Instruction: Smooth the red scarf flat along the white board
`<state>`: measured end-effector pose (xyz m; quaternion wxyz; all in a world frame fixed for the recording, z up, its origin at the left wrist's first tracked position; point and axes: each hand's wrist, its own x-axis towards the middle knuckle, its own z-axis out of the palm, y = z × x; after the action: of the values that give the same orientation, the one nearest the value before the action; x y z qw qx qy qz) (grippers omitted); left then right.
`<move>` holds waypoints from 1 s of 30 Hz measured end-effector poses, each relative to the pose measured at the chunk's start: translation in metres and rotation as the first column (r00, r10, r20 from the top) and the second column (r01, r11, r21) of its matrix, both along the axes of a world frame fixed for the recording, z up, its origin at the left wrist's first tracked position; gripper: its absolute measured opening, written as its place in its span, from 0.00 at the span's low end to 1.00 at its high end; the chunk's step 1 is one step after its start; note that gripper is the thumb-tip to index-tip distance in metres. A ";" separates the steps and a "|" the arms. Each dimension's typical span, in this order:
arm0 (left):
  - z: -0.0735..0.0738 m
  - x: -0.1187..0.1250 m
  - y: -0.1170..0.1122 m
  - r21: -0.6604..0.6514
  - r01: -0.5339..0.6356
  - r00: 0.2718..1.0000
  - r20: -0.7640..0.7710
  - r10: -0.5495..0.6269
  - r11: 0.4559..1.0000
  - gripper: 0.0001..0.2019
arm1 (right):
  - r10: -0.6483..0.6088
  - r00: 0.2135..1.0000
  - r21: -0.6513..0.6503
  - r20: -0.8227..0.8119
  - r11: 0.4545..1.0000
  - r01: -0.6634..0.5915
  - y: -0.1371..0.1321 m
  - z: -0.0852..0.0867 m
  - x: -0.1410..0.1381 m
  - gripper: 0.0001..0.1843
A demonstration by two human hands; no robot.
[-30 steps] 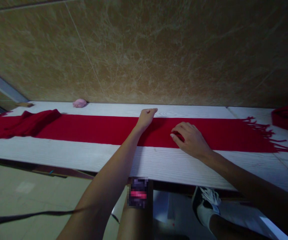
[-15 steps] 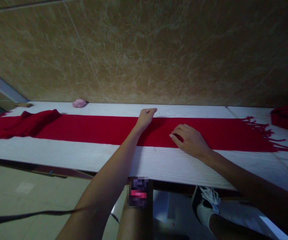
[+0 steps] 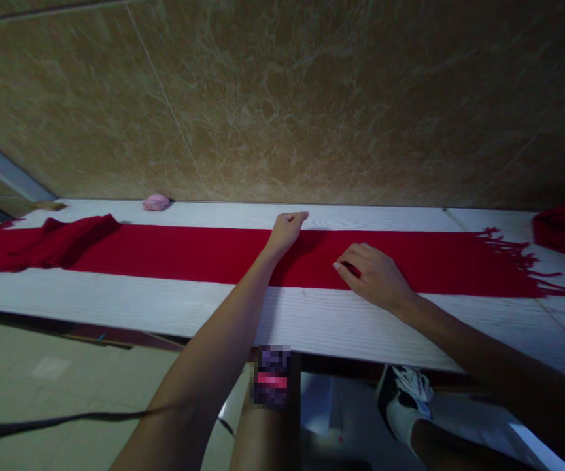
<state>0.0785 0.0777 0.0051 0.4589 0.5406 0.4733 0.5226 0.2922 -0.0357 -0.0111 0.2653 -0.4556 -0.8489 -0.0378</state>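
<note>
A long red scarf (image 3: 199,254) lies lengthwise along a white wood-grain surface, flat through the middle, with loose fringe (image 3: 513,258) at its right end. Toward the left end it is bunched into a folded ridge (image 3: 86,235). My left hand (image 3: 286,234) is closed in a loose fist over the scarf's far edge, and I see nothing in it. Nearer me and to the right, my right hand (image 3: 371,275) hovers over or rests on the scarf; which one, I cannot tell. Its fingers are loosely curled, thumb apart, with red cloth visible in the gap.
A small pink pig figure (image 3: 155,202) sits by the marbled wall (image 3: 282,104). Another red cloth bundle (image 3: 564,230) lies at the far right. A tan object (image 3: 47,205) is at the left. My legs and a shoe (image 3: 405,392) show below the white ledge (image 3: 322,320).
</note>
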 end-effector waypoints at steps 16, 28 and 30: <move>0.000 0.000 0.000 0.019 0.003 1.000 -0.020 -0.003 1.000 0.29 | -0.010 1.000 -0.019 0.000 1.000 0.010 0.001 -0.001 0.000 0.13; -0.002 -0.001 0.001 0.023 0.007 1.000 -0.007 -0.007 1.000 0.28 | -0.023 1.000 0.016 -0.019 1.000 0.023 0.001 -0.002 -0.001 0.10; -0.003 -0.001 0.002 0.026 0.009 1.000 -0.006 -0.009 1.000 0.28 | -0.017 1.000 0.012 -0.008 1.000 0.017 0.001 -0.003 -0.001 0.11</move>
<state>0.0778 0.0793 0.0025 0.4530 0.5499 0.4655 0.5251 0.2910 -0.0349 -0.0136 0.2710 -0.4613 -0.8437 -0.0432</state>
